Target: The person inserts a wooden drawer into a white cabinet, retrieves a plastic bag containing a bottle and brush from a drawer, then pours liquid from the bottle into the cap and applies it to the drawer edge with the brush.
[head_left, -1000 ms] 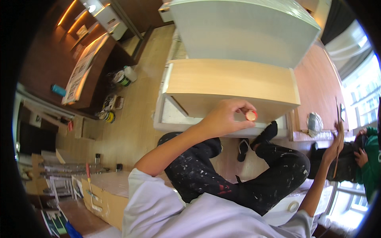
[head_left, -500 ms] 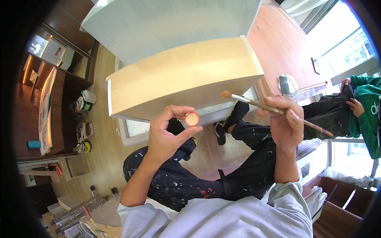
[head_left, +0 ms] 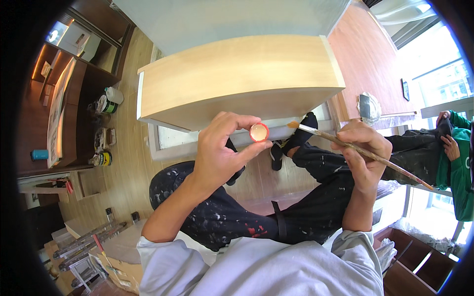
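Observation:
Between the thumb and fingers of my left hand [head_left: 219,148] is a small round red-rimmed cap [head_left: 259,132] with pale cream stuff inside. My right hand [head_left: 365,153] grips a thin paintbrush [head_left: 340,143] by its worn wooden handle. The brush's orange-brown bristles point left toward the cap and stay apart from it. Beyond both hands stands a light wood drawer front or cabinet panel [head_left: 242,69] with white end edges. Neither hand touches it.
A grey panel [head_left: 227,19] rises behind the light wood. To the right lies a reddish board [head_left: 365,64] with a plastic-wrapped item [head_left: 369,107] on it. Paint tubs [head_left: 106,104] stand on the floor at left. Another person in green [head_left: 459,167] is at far right.
The view has shifted a little. My left hand with the cap and my right hand with the brush sit slightly further right; the brush tip is nearer the cap.

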The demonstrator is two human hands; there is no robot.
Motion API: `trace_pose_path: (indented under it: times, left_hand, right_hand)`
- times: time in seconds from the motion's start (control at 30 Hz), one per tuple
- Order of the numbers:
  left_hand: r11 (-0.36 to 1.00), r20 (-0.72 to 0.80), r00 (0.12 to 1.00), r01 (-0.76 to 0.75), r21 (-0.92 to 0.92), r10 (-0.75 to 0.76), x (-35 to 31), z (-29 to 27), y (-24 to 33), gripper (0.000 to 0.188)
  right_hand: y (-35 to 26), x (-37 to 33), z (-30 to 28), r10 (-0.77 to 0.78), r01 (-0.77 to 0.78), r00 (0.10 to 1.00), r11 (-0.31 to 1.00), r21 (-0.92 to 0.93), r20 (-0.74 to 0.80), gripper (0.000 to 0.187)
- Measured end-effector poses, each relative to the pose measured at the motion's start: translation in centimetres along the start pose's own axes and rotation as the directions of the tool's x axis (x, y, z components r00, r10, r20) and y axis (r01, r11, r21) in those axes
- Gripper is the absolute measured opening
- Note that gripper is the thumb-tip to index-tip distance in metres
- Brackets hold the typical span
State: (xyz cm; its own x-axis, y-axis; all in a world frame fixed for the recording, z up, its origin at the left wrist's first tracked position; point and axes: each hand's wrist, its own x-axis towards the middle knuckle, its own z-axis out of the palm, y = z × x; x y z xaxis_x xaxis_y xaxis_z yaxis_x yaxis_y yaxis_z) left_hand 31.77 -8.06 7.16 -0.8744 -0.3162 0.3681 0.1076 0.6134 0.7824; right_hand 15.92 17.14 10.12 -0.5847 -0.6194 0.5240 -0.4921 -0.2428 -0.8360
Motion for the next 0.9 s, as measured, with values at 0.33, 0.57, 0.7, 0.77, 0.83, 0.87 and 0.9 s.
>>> trace_pose_path:
  times: [0.33, 0.57, 0.7, 0.77, 0.83, 0.87, 0.9]
  left_hand:
    - [0.975, -0.022, 0.984, 0.17, -0.145, -0.175, -0.2, 0.8, -1.5, 0.038]
    - [0.972, 0.053, 0.981, 0.194, -0.131, -0.188, -0.3, 0.7, -1.5, 0.038]
    - [0.955, 0.06, 0.97, 0.241, -0.173, -0.234, -0.4, 1.0, -1.4, 0.039]
    - [0.943, 0.059, 0.964, 0.267, -0.201, -0.26, -0.3, 1.1, -1.6, 0.04]
    - [0.936, 0.061, 0.959, 0.283, -0.209, -0.277, -0.2, 1.2, -1.8, 0.039]
    - [0.928, 0.064, 0.956, 0.294, -0.231, -0.287, -0.2, 1.2, -2.0, 0.039]
    - [0.924, 0.063, 0.953, 0.302, -0.236, -0.296, -0.2, 1.2, -2.2, 0.039]
  right_hand:
    - [0.2, 0.2, 0.2, 0.044, -0.049, 0.999, 0.981, -0.188, -0.03, 0.019]
    - [0.2, 0.2, -0.1, 0.044, -0.05, 0.998, 0.983, -0.177, -0.04, 0.018]
    - [0.1, 0.2, -0.3, 0.037, -0.046, 0.998, 0.984, -0.174, -0.053, 0.017]
    - [-0.1, 0.2, -0.6, 0.04, -0.05, 0.998, 0.981, -0.189, -0.057, 0.017]
    - [-0.1, 0.2, -0.9, 0.041, -0.054, 0.997, 0.976, -0.213, -0.065, 0.018]
    - [-0.2, 0.1, -1.0, 0.027, -0.041, 0.997, 0.977, -0.212, -0.07, 0.018]
    - [-0.2, 0.2, -1.1, 0.019, -0.034, 0.997, 0.977, -0.212, -0.073, 0.018]
